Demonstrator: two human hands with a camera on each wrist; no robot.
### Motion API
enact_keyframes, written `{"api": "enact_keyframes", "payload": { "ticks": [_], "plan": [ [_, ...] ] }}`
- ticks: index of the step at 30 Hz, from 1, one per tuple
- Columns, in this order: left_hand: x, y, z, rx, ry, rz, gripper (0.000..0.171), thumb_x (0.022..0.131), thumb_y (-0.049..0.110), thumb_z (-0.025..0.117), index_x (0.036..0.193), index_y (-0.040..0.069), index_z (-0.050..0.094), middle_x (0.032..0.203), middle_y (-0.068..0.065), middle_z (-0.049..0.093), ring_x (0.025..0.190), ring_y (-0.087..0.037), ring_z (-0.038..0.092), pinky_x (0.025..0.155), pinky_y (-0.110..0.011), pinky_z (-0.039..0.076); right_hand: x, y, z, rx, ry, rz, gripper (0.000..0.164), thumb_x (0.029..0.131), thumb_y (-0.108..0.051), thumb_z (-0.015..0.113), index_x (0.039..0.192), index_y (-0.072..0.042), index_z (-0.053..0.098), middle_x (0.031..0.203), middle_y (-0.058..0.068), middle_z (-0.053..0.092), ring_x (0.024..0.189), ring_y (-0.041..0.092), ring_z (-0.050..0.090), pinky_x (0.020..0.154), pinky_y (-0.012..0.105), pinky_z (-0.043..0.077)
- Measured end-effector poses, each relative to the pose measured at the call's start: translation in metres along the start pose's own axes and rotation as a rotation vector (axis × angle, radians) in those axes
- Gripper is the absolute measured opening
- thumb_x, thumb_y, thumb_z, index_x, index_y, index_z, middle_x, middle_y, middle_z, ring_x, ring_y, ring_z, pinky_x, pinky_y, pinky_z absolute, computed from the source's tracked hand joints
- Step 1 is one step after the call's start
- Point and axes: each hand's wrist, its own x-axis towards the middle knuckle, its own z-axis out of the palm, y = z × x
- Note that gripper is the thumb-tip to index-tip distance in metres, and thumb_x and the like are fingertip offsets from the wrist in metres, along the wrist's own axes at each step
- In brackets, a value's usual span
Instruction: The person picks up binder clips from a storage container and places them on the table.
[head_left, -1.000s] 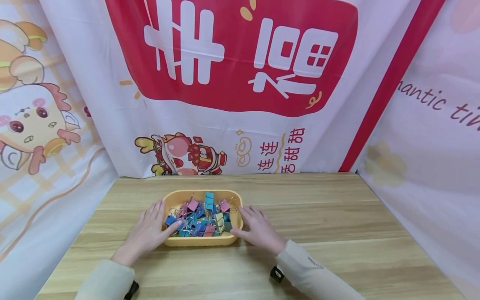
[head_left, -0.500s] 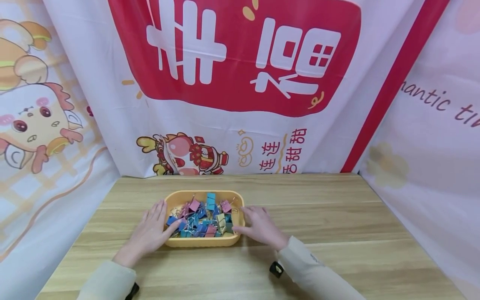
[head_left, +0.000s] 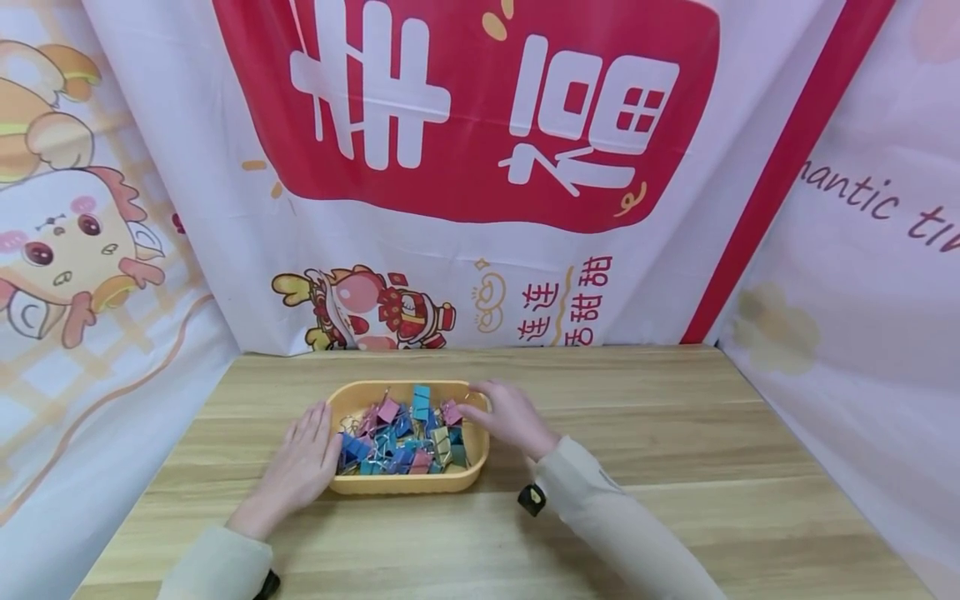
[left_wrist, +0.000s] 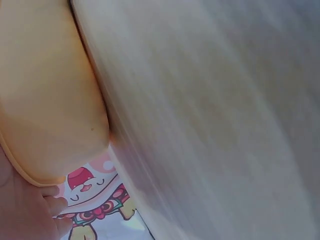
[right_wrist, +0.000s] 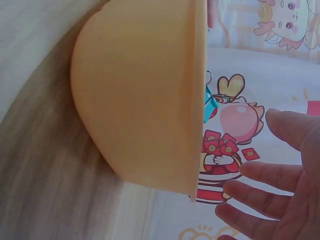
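A yellow plastic basket [head_left: 408, 485] full of binder clips in pink, blue, teal and pale yellow stands on the table. My left hand [head_left: 300, 458] rests along its left side, fingers fairly straight and thumb at the rim. In the left wrist view, the fingers [left_wrist: 57, 205] lie against the basket wall [left_wrist: 55, 100]. Over the far right corner hovers my right hand [head_left: 517, 417], its thumb near a pink clip [head_left: 452, 412]. The right wrist view shows its fingers [right_wrist: 260, 192] spread above the rim, holding nothing, with a teal clip [right_wrist: 210, 106] sticking up.
The wooden table [head_left: 637, 467] extends around the basket on every side. A white cloth backdrop [head_left: 480, 242] with red print hangs along the table's far edge. More printed cloth [head_left: 847, 275] borders the right side. Black straps show at both wrists.
My right hand has left the basket's right side and moved up and back over the far right corner. The left thumb has drawn back from inside the basket to its rim.
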Motion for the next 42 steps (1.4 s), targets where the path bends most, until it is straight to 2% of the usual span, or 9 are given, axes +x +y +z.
{"api": "enact_keyframes", "payload": {
  "ticks": [6,10,15,25,29,34,39,42],
  "plan": [
    [-0.001,-0.004,-0.004,-0.001,0.002,-0.028,0.059,0.101,0.028,0.024,0.139,-0.016,0.011,0.145,-0.033,0.007,0.132,-0.048,0.008,0.106,-0.057,0.003,0.015,-0.006,0.004,0.055,-0.01,-0.018,0.048,0.088,-0.034,0.062,0.124,-0.003,0.056,0.12,0.012,0.059,0.108,0.026,0.055,0.09,0.037,0.045],
    [-0.002,-0.006,-0.005,0.011,-0.014,-0.037,0.06,0.101,0.028,0.024,0.139,-0.016,0.011,0.145,-0.033,0.007,0.132,-0.048,0.007,0.106,-0.057,0.001,0.025,-0.012,0.006,0.123,-0.052,0.027,0.046,0.088,-0.033,0.062,0.124,-0.007,0.057,0.116,0.012,0.06,0.099,0.022,0.059,0.079,0.03,0.051],
    [-0.002,-0.006,-0.005,0.027,-0.011,-0.041,0.059,0.1,0.026,0.026,0.139,-0.015,0.012,0.145,-0.032,0.007,0.132,-0.048,0.007,0.106,-0.056,0.002,0.036,-0.016,0.012,0.16,-0.104,0.033,0.042,0.088,-0.025,0.064,0.123,-0.004,0.057,0.107,0.013,0.063,0.085,0.017,0.06,0.067,0.023,0.051],
    [-0.003,-0.005,-0.005,0.031,-0.011,-0.043,0.059,0.1,0.027,0.026,0.139,-0.015,0.011,0.145,-0.032,0.007,0.132,-0.048,0.007,0.106,-0.057,0.002,0.049,-0.013,0.031,0.137,-0.203,0.079,0.037,0.084,-0.013,0.067,0.119,-0.002,0.06,0.105,0.01,0.064,0.083,0.015,0.061,0.067,0.023,0.053],
    [-0.003,-0.006,-0.004,0.035,-0.012,-0.046,0.059,0.1,0.027,0.025,0.139,-0.016,0.011,0.145,-0.032,0.007,0.132,-0.048,0.007,0.106,-0.057,0.002,0.052,-0.01,0.04,0.053,-0.21,0.042,0.026,0.085,-0.01,0.066,0.109,-0.001,0.065,0.091,0.007,0.066,0.072,0.012,0.059,0.061,0.021,0.051],
    [-0.004,-0.004,-0.006,0.032,-0.017,-0.052,0.059,0.1,0.027,0.026,0.138,-0.016,0.013,0.145,-0.033,0.009,0.131,-0.049,0.008,0.106,-0.057,0.003,0.055,-0.007,0.046,0.002,-0.203,0.018,0.006,0.085,-0.006,0.064,0.089,-0.003,0.066,0.067,0.001,0.056,0.056,0.01,0.05,0.05,0.021,0.044],
    [-0.005,-0.002,-0.008,0.032,-0.008,-0.05,0.058,0.099,0.026,0.029,0.138,-0.017,0.017,0.144,-0.033,0.012,0.131,-0.049,0.011,0.106,-0.058,0.005,0.055,-0.005,0.048,0.047,-0.175,0.041,0.013,0.084,0.0,0.061,0.095,0.001,0.068,0.066,0.002,0.06,0.054,0.009,0.053,0.051,0.021,0.045],
    [-0.004,-0.001,-0.008,0.034,-0.005,-0.047,0.058,0.099,0.025,0.029,0.137,-0.017,0.018,0.144,-0.033,0.013,0.131,-0.049,0.011,0.105,-0.058,0.006,0.055,-0.004,0.048,0.082,-0.17,0.048,0.008,0.084,0.0,0.06,0.089,-0.001,0.067,0.067,0.005,0.062,0.055,0.009,0.054,0.05,0.022,0.047]
  ]
}}
